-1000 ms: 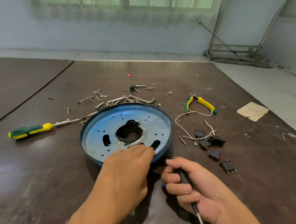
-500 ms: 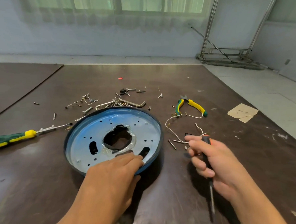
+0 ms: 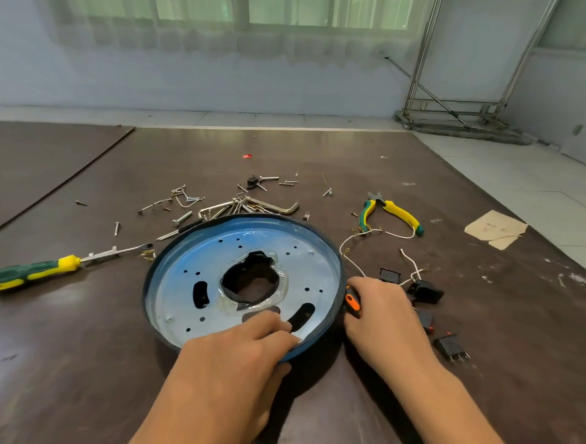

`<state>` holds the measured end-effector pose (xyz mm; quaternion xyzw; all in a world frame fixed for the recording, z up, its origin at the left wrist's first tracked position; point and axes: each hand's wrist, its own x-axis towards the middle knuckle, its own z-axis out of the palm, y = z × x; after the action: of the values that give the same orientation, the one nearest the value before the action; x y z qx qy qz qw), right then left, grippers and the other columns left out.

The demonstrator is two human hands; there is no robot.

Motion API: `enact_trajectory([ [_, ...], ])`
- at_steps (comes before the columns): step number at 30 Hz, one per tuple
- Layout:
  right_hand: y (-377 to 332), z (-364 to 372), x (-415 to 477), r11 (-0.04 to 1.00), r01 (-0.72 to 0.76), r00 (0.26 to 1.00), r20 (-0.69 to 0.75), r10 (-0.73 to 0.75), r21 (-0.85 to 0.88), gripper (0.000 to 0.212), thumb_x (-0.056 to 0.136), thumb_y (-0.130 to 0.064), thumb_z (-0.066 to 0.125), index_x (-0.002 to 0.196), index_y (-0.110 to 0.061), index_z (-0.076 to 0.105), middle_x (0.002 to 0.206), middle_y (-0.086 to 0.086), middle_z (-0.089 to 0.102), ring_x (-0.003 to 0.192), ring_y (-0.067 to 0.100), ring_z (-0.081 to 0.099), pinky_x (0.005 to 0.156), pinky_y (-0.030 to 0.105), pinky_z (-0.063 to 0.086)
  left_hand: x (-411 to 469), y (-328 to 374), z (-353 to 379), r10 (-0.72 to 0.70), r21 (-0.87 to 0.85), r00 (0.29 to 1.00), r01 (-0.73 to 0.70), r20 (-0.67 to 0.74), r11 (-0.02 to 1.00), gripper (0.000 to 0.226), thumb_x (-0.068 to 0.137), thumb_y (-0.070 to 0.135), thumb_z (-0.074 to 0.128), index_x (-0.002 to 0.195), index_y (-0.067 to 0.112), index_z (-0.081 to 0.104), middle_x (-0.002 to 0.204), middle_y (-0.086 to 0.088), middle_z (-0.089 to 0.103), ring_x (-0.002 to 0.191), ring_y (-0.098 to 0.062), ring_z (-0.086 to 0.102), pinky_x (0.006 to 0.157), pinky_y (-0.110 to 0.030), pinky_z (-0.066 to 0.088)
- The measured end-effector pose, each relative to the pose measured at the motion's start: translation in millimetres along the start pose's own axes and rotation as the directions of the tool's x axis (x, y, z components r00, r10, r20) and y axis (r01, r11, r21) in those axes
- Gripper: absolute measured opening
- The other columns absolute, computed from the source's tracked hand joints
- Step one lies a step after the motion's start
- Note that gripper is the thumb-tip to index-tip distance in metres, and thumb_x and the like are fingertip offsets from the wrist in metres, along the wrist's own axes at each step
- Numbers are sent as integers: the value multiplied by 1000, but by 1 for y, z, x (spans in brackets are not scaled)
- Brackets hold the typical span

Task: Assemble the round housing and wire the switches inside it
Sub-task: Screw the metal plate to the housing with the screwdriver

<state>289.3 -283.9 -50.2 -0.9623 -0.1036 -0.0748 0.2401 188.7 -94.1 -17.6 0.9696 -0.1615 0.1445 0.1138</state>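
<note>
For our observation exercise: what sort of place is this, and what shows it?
Probably a makeshift workshop in a bare room: dark boards laid over a tiled floor as the work surface, with loose screws, pliers and a green screwdriver scattered round the round housing.

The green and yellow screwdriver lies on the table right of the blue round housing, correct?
No. In the head view, the green and yellow screwdriver lies on the table left of the blue round housing, not right.

A dark brown board (image 3: 70, 362), perhaps on the floor, carries the blue housing (image 3: 191, 284), green screwdriver (image 3: 24, 274), pliers (image 3: 402, 214), scattered screws (image 3: 182, 218), black switches (image 3: 424, 291), white wire (image 3: 400, 234) and a paper scrap (image 3: 493, 227).
</note>
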Motion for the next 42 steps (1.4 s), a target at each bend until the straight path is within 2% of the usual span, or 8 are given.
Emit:
enact_trajectory([
  [8,2,4,1,995,-71,996,-61,67,-76,31,83,-22,72,112,-31,65,105,-6,64,101,22,61,77,35,51,-1,-5,-3,35,-70,996,-30,77,997,41,45,32,97,80,38,76,94,26,71,80,1,71,50,-21,58],
  [12,3,5,1,996,-74,993,-94,69,-55,30,80,-19,73,106,-31,66,100,-6,65,98,22,61,70,33,46,3,-7,-1,37,-27,993,-35,111,999,32,68,43,86,98,40,74,111,31,66,102,8,63,76,-18,58],
  [15,6,4,1,996,-82,987,-141,77,-30,27,78,-15,72,100,-28,67,97,-5,61,93,23,60,70,34,46,1,-6,-5,49,-79,994,-41,102,996,41,40,41,97,75,41,74,93,30,70,87,7,69,55,-15,57],
  [21,7,4,1,987,-156,978,-143,149,-36,25,80,-18,70,99,-32,63,94,-2,66,88,28,61,63,33,41,0,-6,-4,53,-70,993,-46,107,997,49,40,44,96,83,45,73,94,30,68,76,6,69,44,-15,53],
  [26,4,2,1,987,-155,984,-99,150,-45,25,80,-18,69,100,-30,63,95,-2,66,91,28,62,65,33,43,3,-4,-7,55,-29,986,-51,158,998,46,56,50,89,99,49,72,104,31,64,84,7,66,52,-10,46],
  [33,0,-16,2,994,-106,994,-12,106,7,11,84,-17,67,94,-15,67,92,5,67,91,28,60,76,39,48,-1,-7,-2,71,-48,997,-70,33,996,48,41,38,97,84,42,76,94,28,70,78,3,70,46,-21,56],
  [37,-4,-38,1,948,-55,996,-45,73,315,11,80,-6,67,77,-15,72,61,-4,65,56,15,55,53,27,43,-2,-10,1,71,-50,997,-72,-28,996,44,43,33,97,80,38,75,94,27,71,81,0,71,50,-22,58],
  [42,-23,-52,-10,684,68,998,-44,-52,727,28,86,7,62,89,-18,75,55,-11,55,42,2,42,41,12,33,-3,-11,3,54,-65,997,-57,-51,996,37,49,30,95,78,34,73,97,24,73,83,-3,72,53,-28,60],
])
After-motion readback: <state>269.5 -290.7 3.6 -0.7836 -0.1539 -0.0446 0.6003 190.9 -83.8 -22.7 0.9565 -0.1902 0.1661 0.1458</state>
